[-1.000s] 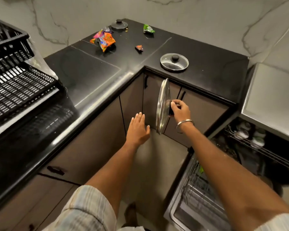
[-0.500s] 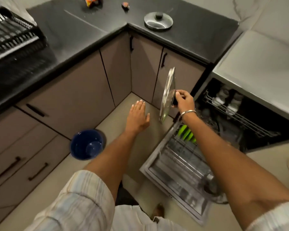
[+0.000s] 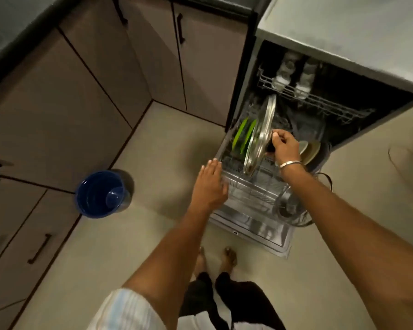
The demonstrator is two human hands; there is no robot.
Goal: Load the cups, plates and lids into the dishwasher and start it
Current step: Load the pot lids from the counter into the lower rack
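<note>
The right hand (image 3: 285,145) grips the black knob of a glass lid (image 3: 260,136), holding it on edge above the lower rack (image 3: 253,191) of the open dishwasher (image 3: 248,67), just beside the green plates (image 3: 242,134) at the rack's left side. The left hand (image 3: 210,184), fingers straight and holding nothing, hovers at the rack's left edge. A blue bucket (image 3: 100,194) stands on the floor.

A home kitchen, seemingly: cabinets (image 3: 65,96), open dishwasher (image 3: 255,225), tiled floor (image 3: 153,234).
</note>
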